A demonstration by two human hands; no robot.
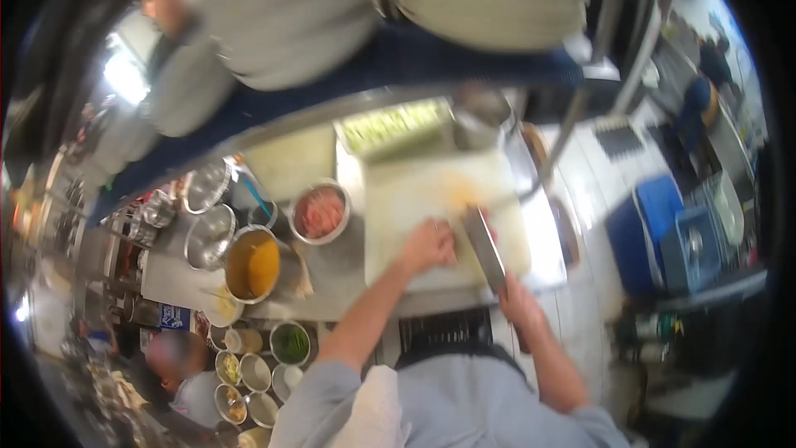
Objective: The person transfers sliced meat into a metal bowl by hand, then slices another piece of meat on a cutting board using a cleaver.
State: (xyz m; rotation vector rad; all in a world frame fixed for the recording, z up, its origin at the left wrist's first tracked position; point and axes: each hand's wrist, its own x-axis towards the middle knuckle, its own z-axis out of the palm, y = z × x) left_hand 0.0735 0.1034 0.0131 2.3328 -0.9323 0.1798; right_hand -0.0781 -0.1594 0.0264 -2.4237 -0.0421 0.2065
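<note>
A knife with a wide blade (483, 247) lies across the right part of the white cutting board (398, 191), its handle in my right hand (521, 302). Something small and reddish shows beside the blade, partly hidden by it. To the left of the knife, my left hand (429, 245) rests on the board with its fingers curled in; whether anything is under them is hidden. An orange stain marks the board above the blade. A bowl of pink-red pieces (319, 212) stands left of the board.
A tray of pale green pieces (396, 126) sits behind the board. Stacked plates (290, 17) fill the shelf above. At left are a pot of orange liquid (253, 264), metal bowls (207, 185) and a container of greens (290, 343). Another person (186, 373) is at lower left.
</note>
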